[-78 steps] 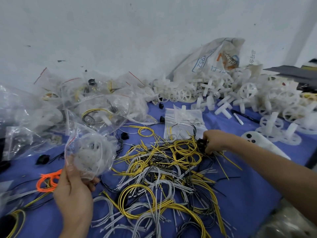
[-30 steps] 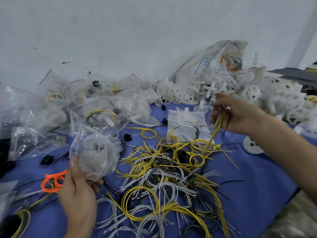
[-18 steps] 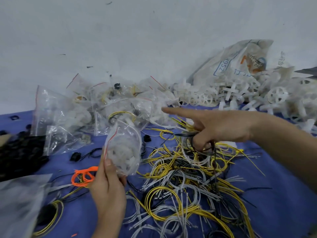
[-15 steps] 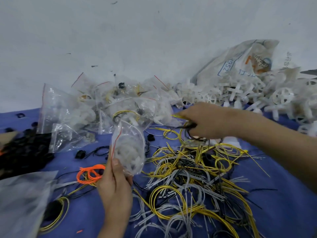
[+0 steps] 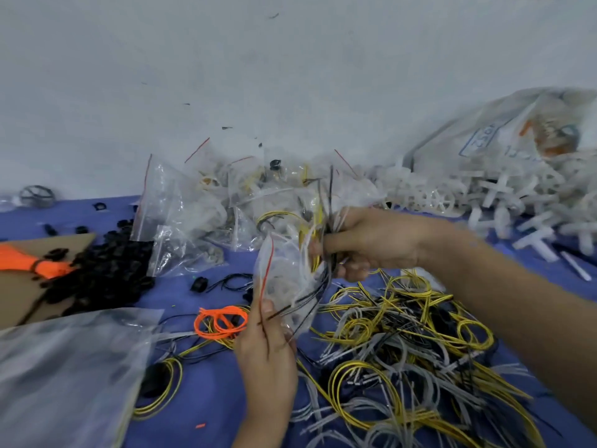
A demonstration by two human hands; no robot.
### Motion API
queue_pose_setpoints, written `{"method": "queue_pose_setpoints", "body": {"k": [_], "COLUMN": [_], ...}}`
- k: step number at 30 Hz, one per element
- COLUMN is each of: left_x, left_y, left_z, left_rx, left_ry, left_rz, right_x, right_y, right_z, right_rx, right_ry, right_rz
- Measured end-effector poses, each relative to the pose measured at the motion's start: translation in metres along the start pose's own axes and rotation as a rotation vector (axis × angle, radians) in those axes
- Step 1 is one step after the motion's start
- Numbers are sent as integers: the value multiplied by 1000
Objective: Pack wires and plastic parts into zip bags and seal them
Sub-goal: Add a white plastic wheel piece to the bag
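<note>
My left hand (image 5: 266,347) holds up a clear zip bag (image 5: 284,279) with a red seal line and white plastic parts inside. My right hand (image 5: 368,242) grips a small bundle of yellow, black and white wires (image 5: 319,234) right at the bag's open mouth; the wire ends stick up above my fist and some trail down over the bag. A big tangle of loose yellow, grey and black wires (image 5: 403,344) lies on the blue cloth below my right arm.
Filled zip bags (image 5: 206,218) are heaped against the wall. White plastic crosses and wheels (image 5: 504,195) pile up at the right under a large sack (image 5: 517,134). Black parts (image 5: 103,270) and cardboard lie left, an orange wire coil (image 5: 221,321) and a clear bag (image 5: 64,376) at the front left.
My right hand pulled a bundle of wires out of the tangle and carried it left to the mouth of the bag. The view swung to the left.
</note>
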State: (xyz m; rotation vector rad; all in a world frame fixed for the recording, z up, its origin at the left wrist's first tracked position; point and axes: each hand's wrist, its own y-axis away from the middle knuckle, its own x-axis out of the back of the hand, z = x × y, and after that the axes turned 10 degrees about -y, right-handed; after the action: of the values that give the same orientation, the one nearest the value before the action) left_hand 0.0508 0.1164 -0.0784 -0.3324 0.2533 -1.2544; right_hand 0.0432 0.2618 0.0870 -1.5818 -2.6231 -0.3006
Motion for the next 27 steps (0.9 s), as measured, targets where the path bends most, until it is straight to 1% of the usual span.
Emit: {"method": "queue_pose_setpoints", "body": {"k": [2, 3, 5, 6, 8, 9, 10, 11, 12, 13, 14, 15, 16, 17, 18, 20, 21, 22, 23, 24, 25, 27], "left_x": [-1, -1, 0, 1, 1, 0, 0, -1, 0, -1, 0, 0, 2, 1, 3, 5, 7, 10, 12, 16, 18, 18], "left_y": [-1, -1, -2, -3, -2, -1, 0, 1, 2, 2, 3, 2, 2, 1, 0, -1, -2, -3, -4, -4, -5, -6], "left_z": [2, 2, 4, 2, 0, 1, 3, 5, 6, 5, 5, 2, 2, 2, 6, 11, 10, 13, 16, 19, 25, 42], "left_rx": [23, 9, 7, 21, 19, 18, 31, 17, 22, 37, 54, 74, 126, 180, 181, 49, -67, -223, -348, -434, -458, -485], "left_ry": [40, 41, 21, 15, 6, 28, 39, 64, 91, 112, 100, 101, 152, 204, 218, 196, 87, -63, -186, -289, -322, -270], "left_rz": [4, 5, -7, 4, 24, 4, 1, -4, -18, -29, -46, -63, -86, -95, -105, -97, -68, -42, -49, -79, -109, -105], "right_x": [-7, -8, -2, 4, 16, 16, 17, 14, 9, 5, 2, -3, -9, -15, -19, -24, -26, -27, -30, -34, -36, -38], "right_y": [-13, -16, -14, -12, -8, -6, -3, -2, -9, -15, -20, -25, -32, -39, -44, -49, -51, -52, -52, -52, -53, -52], "right_z": [14, 17, 20, 19, 12, 8, 4, 3, 8, 14, 20, 25, 28, 30, 30, 26, 25, 23, 22, 22, 22, 22], "right_rx": [-85, -96, -38, 14, 139, 214, 223, 198, 131, 36, -38, -84, -102, -100, -97, -55, -36, -27, -24, -40, -53, -44], "right_ry": [-32, -78, -284, -465, -921, -1047, -1091, -1035, -922, -705, -397, -104, 106, 211, 270, 415, 481, 520, 571, 616, 655, 760], "right_rz": [-38, -46, -77, -146, -405, -499, -549, -529, -485, -349, -224, -128, -67, -28, 14, 90, 121, 146, 137, 105, 82, 108]}}
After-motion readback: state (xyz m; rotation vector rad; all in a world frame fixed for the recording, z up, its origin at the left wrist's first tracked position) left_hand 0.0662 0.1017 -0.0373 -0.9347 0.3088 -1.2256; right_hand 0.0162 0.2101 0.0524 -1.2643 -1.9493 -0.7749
